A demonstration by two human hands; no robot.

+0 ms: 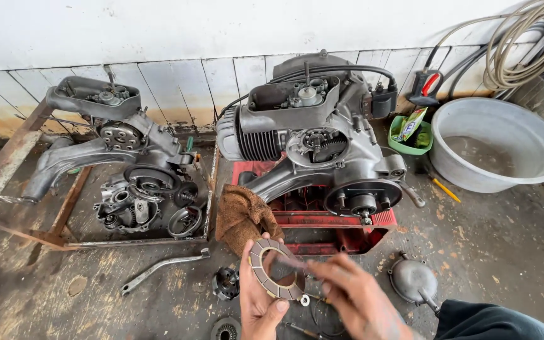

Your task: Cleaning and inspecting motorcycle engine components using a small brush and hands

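My left hand [258, 301] holds up a round clutch friction disc [277, 269] with brown pads around its ring, thumb on its lower rim. My right hand [355, 296] is blurred just right of the disc, its fingertips touching the ring's right edge. Beyond the hands a grey scooter engine [313, 141] rests on a red stand [322, 220], its side cover off and a gear showing. A small dark clutch part [226, 283] lies on the floor left of my left hand, and a toothed round part [225, 330] sits below it.
A second stripped engine [127, 157] sits in a rusty metal frame [7, 189] at left. A brown rag [242, 214], a bent lever [158, 267], a grey domed cover [413, 280], a metal basin [498, 145], a green tub [410, 135] and coiled hoses [524, 44] surround the concrete floor.
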